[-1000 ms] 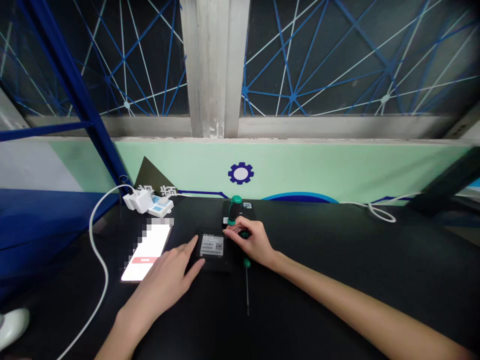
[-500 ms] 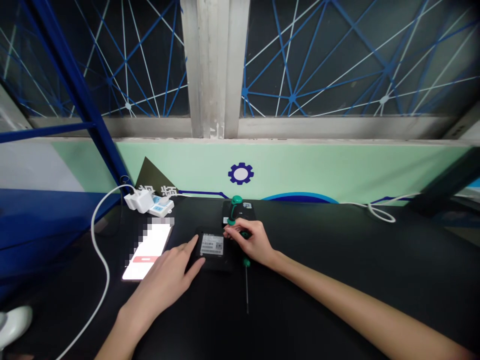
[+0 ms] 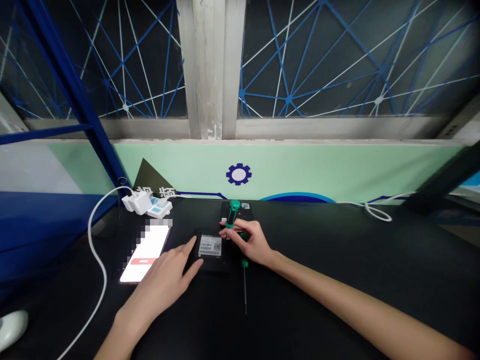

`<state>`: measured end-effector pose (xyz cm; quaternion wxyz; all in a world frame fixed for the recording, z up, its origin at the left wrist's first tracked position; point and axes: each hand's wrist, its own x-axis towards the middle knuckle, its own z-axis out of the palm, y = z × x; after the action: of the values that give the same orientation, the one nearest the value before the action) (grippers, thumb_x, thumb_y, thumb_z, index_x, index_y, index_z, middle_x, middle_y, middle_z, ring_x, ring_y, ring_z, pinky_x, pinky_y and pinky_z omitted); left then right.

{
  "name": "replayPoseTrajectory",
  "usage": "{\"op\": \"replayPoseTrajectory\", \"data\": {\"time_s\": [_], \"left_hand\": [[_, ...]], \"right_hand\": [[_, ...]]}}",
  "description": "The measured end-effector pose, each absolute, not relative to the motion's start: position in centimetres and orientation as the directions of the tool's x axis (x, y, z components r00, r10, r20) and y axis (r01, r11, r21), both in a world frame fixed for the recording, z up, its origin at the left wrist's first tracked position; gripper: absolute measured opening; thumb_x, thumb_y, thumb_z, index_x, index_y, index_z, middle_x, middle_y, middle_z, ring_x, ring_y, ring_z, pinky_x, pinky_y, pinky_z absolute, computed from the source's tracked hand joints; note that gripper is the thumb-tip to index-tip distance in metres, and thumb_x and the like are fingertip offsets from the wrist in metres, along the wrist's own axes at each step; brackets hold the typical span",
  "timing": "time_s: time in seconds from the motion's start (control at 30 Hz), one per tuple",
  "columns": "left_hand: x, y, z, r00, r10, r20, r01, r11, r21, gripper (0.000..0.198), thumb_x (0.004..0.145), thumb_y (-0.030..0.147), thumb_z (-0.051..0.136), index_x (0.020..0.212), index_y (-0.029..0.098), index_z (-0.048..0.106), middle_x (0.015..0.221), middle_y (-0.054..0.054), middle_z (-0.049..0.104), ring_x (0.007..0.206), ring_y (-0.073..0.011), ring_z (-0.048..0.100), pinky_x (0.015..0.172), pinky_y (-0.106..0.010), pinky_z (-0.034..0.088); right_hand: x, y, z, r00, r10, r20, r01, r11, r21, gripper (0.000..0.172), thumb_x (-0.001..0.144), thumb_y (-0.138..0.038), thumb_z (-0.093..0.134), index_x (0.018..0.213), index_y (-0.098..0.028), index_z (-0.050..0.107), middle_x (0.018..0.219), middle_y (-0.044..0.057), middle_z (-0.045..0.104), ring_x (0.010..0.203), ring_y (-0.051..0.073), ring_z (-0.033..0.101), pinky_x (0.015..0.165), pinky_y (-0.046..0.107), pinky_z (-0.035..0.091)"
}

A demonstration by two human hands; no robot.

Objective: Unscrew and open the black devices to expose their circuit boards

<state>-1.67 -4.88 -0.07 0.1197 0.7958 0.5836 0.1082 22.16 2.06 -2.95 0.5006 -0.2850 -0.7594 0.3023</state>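
A flat black box with a white printed label, like a small drive (image 3: 210,246), lies on the black table. My left hand (image 3: 170,267) rests at its left side, thumb and forefinger spread and touching its edge. In my right hand (image 3: 249,240) is a screwdriver (image 3: 233,212) with a green and black handle, held upright between the fingertips near the drive's upper right corner. Its tip is hidden by the fingers. Under and below that hand lies a second screwdriver (image 3: 245,287), its thin shaft pointing toward me. Another black case (image 3: 245,210) lies behind the right hand, partly covered.
A lit phone (image 3: 146,252) lies left of the drive, partly behind my left hand. Beyond it a white power strip (image 3: 159,206) holds a plugged charger (image 3: 138,201), whose white cable (image 3: 98,260) curves along the left. A white rounded object (image 3: 13,327) sits at lower left.
The upright screwdriver's handle has tipped slightly and sits a bit lower, with the right hand still around it. The left hand stays on the drive. The whole view has shifted slightly.
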Motion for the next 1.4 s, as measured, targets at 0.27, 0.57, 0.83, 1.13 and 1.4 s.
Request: {"op": "replayPoseTrajectory", "data": {"time_s": [0.27,0.57,0.83,1.13,1.4], "left_hand": [[-1.47,-5.03,0.31,0.290,0.957,0.021,0.906,-0.282,0.315,0.063,0.099,0.054,0.032,0.152,0.019,0.037,0.097,-0.010,0.071,0.091,-0.0272,0.069,0.075,-0.033,0.050],[-1.66,-4.87,-0.13,0.291,0.956,0.028,0.906,-0.285,0.312,0.064,0.099,0.053,0.032,0.152,0.019,0.037,0.098,-0.010,0.071,0.092,-0.0270,0.069,0.075,-0.034,0.051],[-1.74,-4.69,-0.40,0.308,0.950,0.051,0.898,-0.308,0.313,0.064,0.099,0.054,0.034,0.152,0.018,0.037,0.096,-0.010,0.071,0.090,-0.0268,0.069,0.074,-0.033,0.051],[-1.50,-4.79,0.01,0.293,0.956,0.012,0.912,-0.283,0.297,0.065,0.099,0.053,0.032,0.152,0.016,0.036,0.096,-0.011,0.070,0.092,-0.0290,0.068,0.077,-0.035,0.050],[-1.46,-4.92,0.18,0.292,0.956,0.028,0.902,-0.285,0.323,0.064,0.099,0.053,0.034,0.151,0.017,0.039,0.100,-0.011,0.071,0.093,-0.0282,0.069,0.078,-0.035,0.051]], "right_hand": [[21.95,2.43,-3.30,-0.299,0.755,0.583,0.200,0.647,-0.735,0.025,0.093,-0.034,0.063,0.075,-0.018,0.070,0.072,0.005,0.075,0.063,0.017,0.070,0.062,0.026,0.056],[21.91,2.10,-2.86,-0.302,0.753,0.585,0.198,0.649,-0.734,0.027,0.094,-0.040,0.061,0.080,-0.017,0.069,0.077,0.006,0.077,0.067,0.018,0.073,0.067,0.028,0.059],[22.09,2.19,-3.20,-0.314,0.739,0.595,0.189,0.663,-0.724,0.026,0.096,-0.037,0.059,0.084,-0.018,0.071,0.079,0.006,0.077,0.069,0.018,0.073,0.065,0.027,0.059],[21.78,2.33,-3.26,-0.273,0.757,0.594,0.226,0.651,-0.725,0.024,0.091,-0.036,0.066,0.076,-0.018,0.067,0.069,0.004,0.072,0.061,0.017,0.069,0.060,0.026,0.055],[22.12,2.06,-2.86,-0.321,0.710,0.626,0.213,0.699,-0.683,0.018,0.093,-0.031,0.061,0.089,-0.018,0.072,0.079,0.006,0.077,0.074,0.020,0.074,0.075,0.030,0.058]]}}
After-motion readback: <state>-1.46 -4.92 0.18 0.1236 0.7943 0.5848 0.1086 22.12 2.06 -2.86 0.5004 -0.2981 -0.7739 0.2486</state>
